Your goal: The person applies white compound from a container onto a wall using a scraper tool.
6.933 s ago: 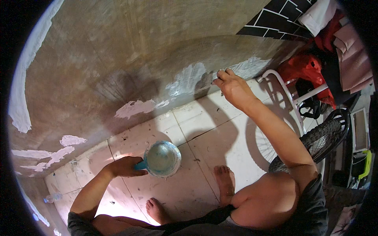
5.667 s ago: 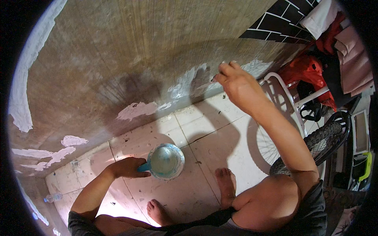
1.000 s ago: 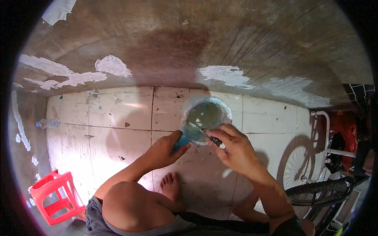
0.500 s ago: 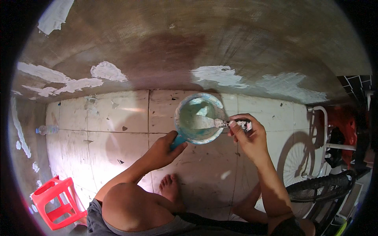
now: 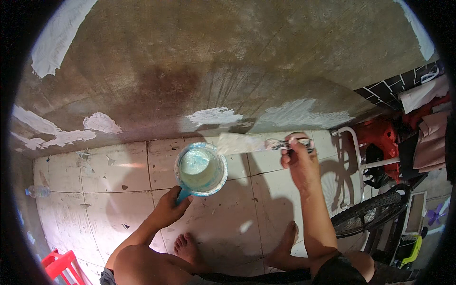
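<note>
My left hand [image 5: 169, 210] grips the blue handle of a plastic jug [image 5: 201, 170] holding pale, whitish paste, raised above the tiled floor. My right hand [image 5: 298, 161] is shut on a putty knife [image 5: 254, 142], its wide blade loaded with white paste and pointing left, just right of the jug's rim. The blade lies near the foot of a rough brown wall [image 5: 228, 61] that carries white filler patches [image 5: 216, 115]. My bare feet [image 5: 187, 247] rest on the tiles below.
A bicycle wheel [image 5: 368, 218] and a white metal frame [image 5: 354, 156] stand at the right with red and dark items behind. A red plastic stool [image 5: 59, 266] sits at the lower left. A clear bottle [image 5: 37, 191] lies on the floor at the left.
The putty knife has left the jug with paste on its blade and moved right, toward the wall. The jug has stayed in my left hand, and the view has shifted slightly.
</note>
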A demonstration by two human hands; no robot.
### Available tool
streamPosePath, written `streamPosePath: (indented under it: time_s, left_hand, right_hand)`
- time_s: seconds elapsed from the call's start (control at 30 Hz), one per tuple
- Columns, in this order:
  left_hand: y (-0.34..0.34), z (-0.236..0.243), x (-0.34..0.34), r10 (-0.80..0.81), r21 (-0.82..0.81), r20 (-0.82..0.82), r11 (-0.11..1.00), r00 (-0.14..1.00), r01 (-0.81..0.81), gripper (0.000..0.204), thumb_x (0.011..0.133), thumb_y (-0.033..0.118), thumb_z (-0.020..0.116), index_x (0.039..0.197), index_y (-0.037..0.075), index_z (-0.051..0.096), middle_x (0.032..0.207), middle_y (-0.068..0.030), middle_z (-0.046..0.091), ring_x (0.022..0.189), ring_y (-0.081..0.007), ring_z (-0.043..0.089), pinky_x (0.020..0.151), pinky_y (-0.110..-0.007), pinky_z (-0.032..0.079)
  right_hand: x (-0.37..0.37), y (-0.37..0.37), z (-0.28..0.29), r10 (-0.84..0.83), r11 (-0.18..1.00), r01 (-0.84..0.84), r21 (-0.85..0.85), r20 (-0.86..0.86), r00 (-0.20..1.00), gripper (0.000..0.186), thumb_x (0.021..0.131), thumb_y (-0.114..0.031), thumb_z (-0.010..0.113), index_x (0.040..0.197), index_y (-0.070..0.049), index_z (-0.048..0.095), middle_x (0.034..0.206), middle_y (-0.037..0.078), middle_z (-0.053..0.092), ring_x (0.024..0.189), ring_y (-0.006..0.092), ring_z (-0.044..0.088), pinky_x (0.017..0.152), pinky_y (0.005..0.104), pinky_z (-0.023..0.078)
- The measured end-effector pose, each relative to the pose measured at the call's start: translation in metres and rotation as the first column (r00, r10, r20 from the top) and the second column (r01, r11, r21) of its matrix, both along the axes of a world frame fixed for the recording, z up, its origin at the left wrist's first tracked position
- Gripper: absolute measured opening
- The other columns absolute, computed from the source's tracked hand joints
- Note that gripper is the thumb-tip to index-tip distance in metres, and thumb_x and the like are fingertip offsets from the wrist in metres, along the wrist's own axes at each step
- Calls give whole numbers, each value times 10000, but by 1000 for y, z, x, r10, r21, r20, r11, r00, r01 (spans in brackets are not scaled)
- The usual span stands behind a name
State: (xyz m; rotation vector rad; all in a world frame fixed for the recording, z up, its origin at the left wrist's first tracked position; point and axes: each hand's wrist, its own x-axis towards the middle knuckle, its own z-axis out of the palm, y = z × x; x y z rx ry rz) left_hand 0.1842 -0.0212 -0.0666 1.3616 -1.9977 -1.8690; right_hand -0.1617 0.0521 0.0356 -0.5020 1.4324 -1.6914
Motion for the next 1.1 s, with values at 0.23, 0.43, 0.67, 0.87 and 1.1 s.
streamPosePath:
  time_s: [0.23, 0.43, 0.67, 0.87, 1.1]
  left_hand:
    - [3, 0, 7, -10, -11, -3, 1000, 1000, 10, 360, 975, 345, 638, 964, 3, 525, 724, -125, 599, 618, -167, 584, 563, -354, 469]
    - [4, -2, 10, -46, -44, -53, 998, 998, 44, 433, 980, 360, 633, 1173, -12, 524, 716, -50, 578, 589, -111, 538, 519, -297, 456]
    - [5, -15, 14, -59, -111, -34, 992, 998, 55, 453, 969, 383, 641, 1142, -25, 548, 757, -111, 604, 649, -173, 581, 583, -339, 477]
    - [3, -4, 11, -63, -57, 4, 996, 998, 63, 449, 955, 402, 642, 1069, -27, 577, 848, -220, 640, 766, -303, 640, 704, -416, 498]
    - [6, -1, 9, -108, -2, 64, 994, 992, 108, 479, 955, 425, 629, 1106, -27, 580, 887, -229, 652, 797, -319, 649, 728, -426, 500]
  right_hand:
    - [-16, 2, 16, -113, 992, 90, -94, -285, 952, 113, 914, -100, 678, 967, -18, 622, 733, 86, 608, 561, 154, 545, 492, 295, 449]
    - [-13, -7, 6, -114, 991, 87, -101, -309, 944, 146, 905, -114, 717, 967, 5, 658, 745, 82, 626, 560, 161, 560, 498, 293, 444]
    - [-4, -10, 10, -18, 1000, 10, -25, -375, 927, 133, 888, -70, 738, 953, 23, 668, 759, 96, 644, 563, 161, 585, 491, 289, 448]
    - [3, -16, 5, -131, 991, 123, -48, -447, 885, 167, 884, -96, 756, 935, 33, 665, 713, 90, 646, 512, 153, 598, 460, 274, 476]
    - [7, -33, -5, -171, 984, 171, -47, -521, 836, 211, 889, -149, 766, 913, 33, 663, 678, 74, 637, 498, 129, 596, 453, 259, 489]
